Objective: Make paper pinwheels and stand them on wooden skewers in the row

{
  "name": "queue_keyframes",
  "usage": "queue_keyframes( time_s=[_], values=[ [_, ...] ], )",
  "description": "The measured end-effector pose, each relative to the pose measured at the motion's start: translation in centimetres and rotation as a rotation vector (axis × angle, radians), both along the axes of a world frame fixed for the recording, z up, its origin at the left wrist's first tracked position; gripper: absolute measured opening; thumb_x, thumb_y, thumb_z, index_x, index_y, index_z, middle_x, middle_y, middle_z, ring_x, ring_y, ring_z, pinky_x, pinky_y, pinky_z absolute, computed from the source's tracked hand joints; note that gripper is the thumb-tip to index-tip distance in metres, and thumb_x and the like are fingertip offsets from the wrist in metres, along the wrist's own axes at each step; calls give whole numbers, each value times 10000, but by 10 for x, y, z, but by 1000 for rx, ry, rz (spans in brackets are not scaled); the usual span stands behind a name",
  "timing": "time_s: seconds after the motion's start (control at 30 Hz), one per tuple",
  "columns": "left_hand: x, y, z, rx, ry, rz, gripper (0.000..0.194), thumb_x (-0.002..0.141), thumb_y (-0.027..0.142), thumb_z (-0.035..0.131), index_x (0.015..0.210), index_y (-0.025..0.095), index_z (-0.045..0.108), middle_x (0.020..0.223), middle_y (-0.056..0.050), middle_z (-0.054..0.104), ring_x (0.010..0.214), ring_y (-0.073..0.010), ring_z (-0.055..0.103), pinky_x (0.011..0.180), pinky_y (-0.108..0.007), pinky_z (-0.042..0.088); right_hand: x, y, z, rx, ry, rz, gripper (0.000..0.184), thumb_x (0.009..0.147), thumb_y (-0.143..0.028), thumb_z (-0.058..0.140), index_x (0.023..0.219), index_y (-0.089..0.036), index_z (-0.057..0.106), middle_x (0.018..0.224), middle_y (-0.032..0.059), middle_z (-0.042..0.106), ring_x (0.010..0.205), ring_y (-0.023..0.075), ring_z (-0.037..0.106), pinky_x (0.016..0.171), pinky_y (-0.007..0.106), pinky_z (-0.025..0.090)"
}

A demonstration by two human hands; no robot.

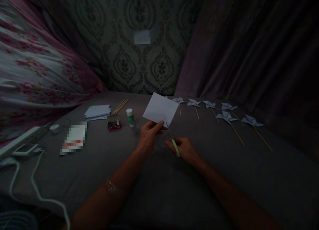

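Observation:
My left hand [150,134] pinches a square sheet of white paper [159,108] by its near edge, thumb on top. The sheet is held up above the table, one corner toward the wall. My right hand [185,148] grips scissors [175,147] with a light green handle. Their blades point up and away, meeting the paper's near edge beside my left thumb. Whether the blades have cut into the sheet I cannot tell. A glue stick [130,117] with a white cap stands left of the paper.
Several paper pinwheels [226,116] on sticks lie at the right. Toward the left are a stack of white paper [97,112], wooden sticks [120,106], a small red box [114,125] and a blurred packet [74,137]. A power strip [22,142] with white cables lies at the far left edge.

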State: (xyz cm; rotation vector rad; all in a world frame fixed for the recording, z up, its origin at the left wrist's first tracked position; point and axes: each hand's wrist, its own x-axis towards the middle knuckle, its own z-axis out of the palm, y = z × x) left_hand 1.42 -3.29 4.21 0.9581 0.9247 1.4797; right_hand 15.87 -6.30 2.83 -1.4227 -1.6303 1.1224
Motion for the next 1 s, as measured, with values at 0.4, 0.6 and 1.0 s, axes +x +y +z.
queue_keyframes(
  time_s=[0.4,0.6,1.0],
  values=[
    [0,1,-3,7,-24,-32,238,616,324,789,716,141,676,684,-28,658,613,-124,602,572,-240,429,2,2,-5,-5,2,-42,381,641,-498,651,487,-169,538,476,-31,467,453,87,389,448,232,295],
    [4,-2,-3,-5,16,-76,246,625,349,783,713,143,682,667,-35,668,606,-130,604,593,-254,442,2,4,-6,33,51,-38,390,637,-512,661,506,-170,524,492,-38,461,476,90,389,462,234,301],
    [6,-3,-3,-17,-16,-74,229,621,326,787,703,141,681,643,-31,662,597,-131,606,587,-251,447,-1,1,0,48,19,-97,420,616,-541,632,461,-180,485,460,-37,413,462,81,341,444,234,272]
  ],
)
